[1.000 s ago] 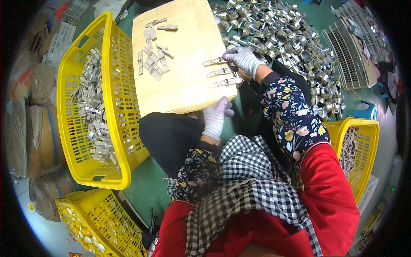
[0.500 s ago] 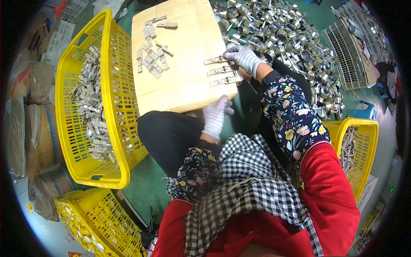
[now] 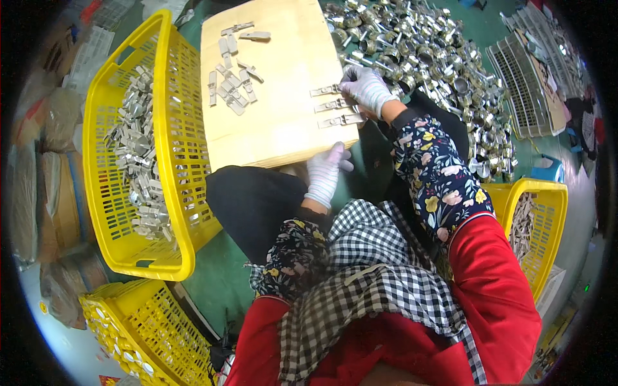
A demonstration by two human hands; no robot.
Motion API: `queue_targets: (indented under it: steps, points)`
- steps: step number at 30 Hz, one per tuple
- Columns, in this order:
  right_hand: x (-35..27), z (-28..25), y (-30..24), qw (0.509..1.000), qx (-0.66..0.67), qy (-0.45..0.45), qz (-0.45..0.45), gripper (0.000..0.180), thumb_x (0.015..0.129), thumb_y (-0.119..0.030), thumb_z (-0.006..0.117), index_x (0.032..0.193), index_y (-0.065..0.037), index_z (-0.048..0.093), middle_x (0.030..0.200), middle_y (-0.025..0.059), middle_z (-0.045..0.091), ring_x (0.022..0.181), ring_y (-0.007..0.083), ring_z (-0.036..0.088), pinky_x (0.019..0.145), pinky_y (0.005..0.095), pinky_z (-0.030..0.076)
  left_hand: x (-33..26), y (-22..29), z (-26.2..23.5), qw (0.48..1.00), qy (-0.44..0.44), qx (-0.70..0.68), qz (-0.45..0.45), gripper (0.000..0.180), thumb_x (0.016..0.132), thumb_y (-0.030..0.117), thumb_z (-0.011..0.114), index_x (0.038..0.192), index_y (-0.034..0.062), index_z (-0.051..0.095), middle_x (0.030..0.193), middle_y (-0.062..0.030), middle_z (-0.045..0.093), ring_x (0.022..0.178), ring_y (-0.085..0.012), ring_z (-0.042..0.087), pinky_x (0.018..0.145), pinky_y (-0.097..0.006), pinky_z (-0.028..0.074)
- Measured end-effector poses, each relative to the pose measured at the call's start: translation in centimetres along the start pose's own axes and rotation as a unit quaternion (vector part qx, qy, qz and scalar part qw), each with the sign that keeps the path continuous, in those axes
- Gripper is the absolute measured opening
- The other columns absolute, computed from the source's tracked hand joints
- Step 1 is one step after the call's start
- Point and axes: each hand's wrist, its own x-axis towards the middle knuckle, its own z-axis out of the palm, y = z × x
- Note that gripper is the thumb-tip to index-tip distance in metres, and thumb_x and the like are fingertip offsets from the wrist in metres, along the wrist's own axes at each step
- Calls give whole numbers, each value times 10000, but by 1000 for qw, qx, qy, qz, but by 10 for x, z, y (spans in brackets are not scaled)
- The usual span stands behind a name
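Observation:
My right hand (image 3: 367, 89), in a striped glove, is at the right edge of a pale wooden board (image 3: 277, 83). Its fingers close on the right end of a flat metal clip (image 3: 325, 91), the farthest of three lying in a row along that edge. Below it lie a middle clip (image 3: 335, 104) and a near clip (image 3: 341, 121). My left hand (image 3: 325, 172), also gloved, rests beside the board's near edge with thumb and fingers apart, holding nothing visible. Several loose metal clips (image 3: 232, 87) lie scattered on the board's left part.
A yellow basket (image 3: 175, 148) holding metal clips stands left of the board. A large heap of shiny metal cups with stems (image 3: 425, 51) covers the floor at the far right. Another yellow basket (image 3: 555, 219) is by my right elbow; stacked yellow baskets (image 3: 161, 328) stand lower left.
My right hand stays at the farthest clip, its fingers slightly shifted. My left hand keeps its place by the near edge. The whole view has moved slightly.

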Motion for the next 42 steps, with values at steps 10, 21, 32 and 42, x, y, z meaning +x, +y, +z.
queue_targets:
  steps: [10, 21, 32, 42]
  points:
    - [-20, 3, -89, 975, -149, 61, -155, 426, 761, -324, 570, 1070, -33, 544, 1013, 180, 573, 912, 312, 567, 810, 372, 442, 16, -27, 5, 997, -25, 7, 69, 262, 811, 217, 567, 816, -42, 605, 684, -97, 616, 587, -146, 551, 585, -250, 436]
    - [41, 68, -131, 965, -261, 14, -35, 361, 780, -324, 503, 960, -25, 593, 918, 218, 595, 888, 315, 580, 795, 372, 447, 53, -88, 22, 806, -77, -569, -142, 84, 785, 94, 566, 796, 14, 591, 710, -71, 603, 633, -171, 552, 607, -269, 465]
    - [-77, 90, -68, 824, -405, -33, -395, 247, 726, -189, 513, 932, -52, 516, 924, 101, 526, 778, 269, 551, 699, 379, 437, 30, -18, 12, 988, -16, -110, 104, 338, 875, 275, 385, 1048, 7, 496, 987, -136, 544, 830, -231, 530, 773, -350, 421]
    - [-66, 95, -88, 896, -310, -25, -317, 193, 721, -216, 545, 825, -70, 614, 840, 141, 584, 825, 292, 574, 734, 382, 449, 18, -1, 1, 987, -26, -15, 159, 300, 864, 279, 451, 948, 10, 553, 849, -100, 590, 693, -189, 547, 666, -312, 427]
